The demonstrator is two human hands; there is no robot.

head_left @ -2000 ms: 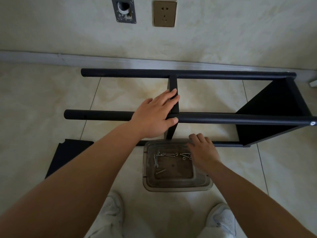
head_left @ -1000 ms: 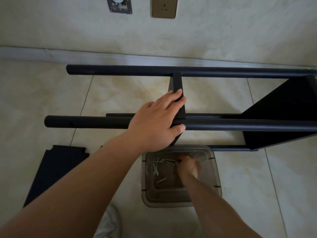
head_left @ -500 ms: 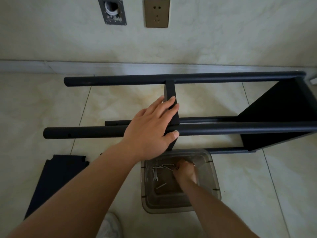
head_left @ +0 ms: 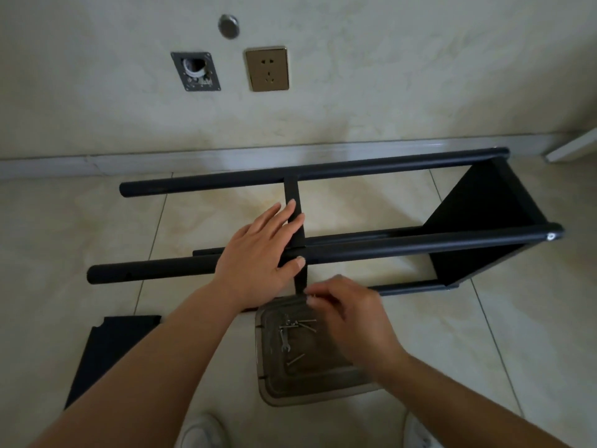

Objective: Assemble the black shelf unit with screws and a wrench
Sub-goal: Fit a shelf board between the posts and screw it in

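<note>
The black shelf unit (head_left: 403, 245) lies on its side on the tiled floor, its poles running left to right. My left hand (head_left: 258, 253) lies flat over the near pole and the thin middle shelf panel (head_left: 294, 202), thumb wrapped under the pole. My right hand (head_left: 349, 315) is raised above the clear plastic tray (head_left: 268, 379), fingertips pinched together on what looks like a small screw (head_left: 310, 298) beside the panel's lower edge. Several screws (head_left: 305, 324) and a small wrench (head_left: 284, 339) lie in the tray.
A loose black shelf panel (head_left: 106, 347) lies on the floor at the left. The wall with a socket (head_left: 266, 68) and the skirting board stand just behind the unit. My white shoes (head_left: 202, 431) are at the bottom edge.
My right hand has come up out of the tray with its fingertips pinched, rising toward the middle panel's lower end. My left hand has stayed on the pole and panel.
</note>
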